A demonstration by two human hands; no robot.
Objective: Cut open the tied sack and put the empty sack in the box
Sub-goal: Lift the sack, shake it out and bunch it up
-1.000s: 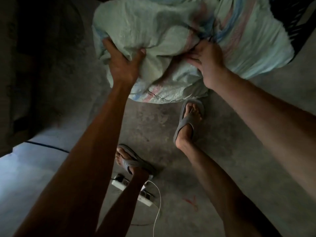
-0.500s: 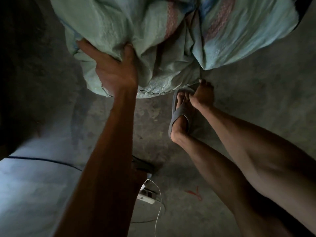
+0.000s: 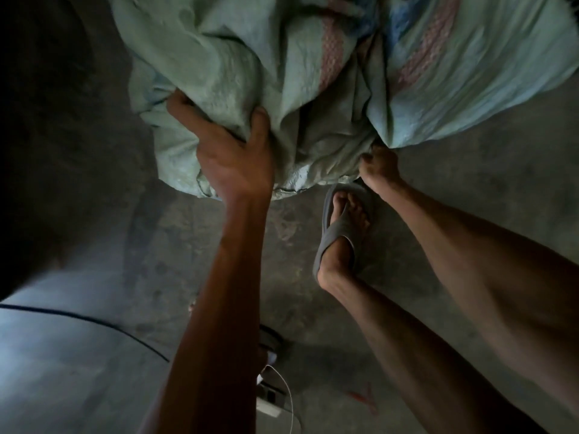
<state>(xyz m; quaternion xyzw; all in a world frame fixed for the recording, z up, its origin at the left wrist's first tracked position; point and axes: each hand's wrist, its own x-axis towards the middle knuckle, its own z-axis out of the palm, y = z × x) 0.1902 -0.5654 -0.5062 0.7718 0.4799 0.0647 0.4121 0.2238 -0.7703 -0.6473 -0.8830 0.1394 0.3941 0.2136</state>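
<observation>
Pale green woven sack bulges just above both my grips. My left hand clenches a bunched fold of it, and my right hand curls into its lower edge. Below that right grip, my sandal rests on the concrete floor.

No writing, number or brand can be read anywhere. The pale green woven plastic sack shows only pink and blue woven bands, blurred, with no legible print; the small red scrawled mark on the grey concrete floor forms no letter that can be made out; the white plastic power strip is too small and dark for any label to be told.
</observation>
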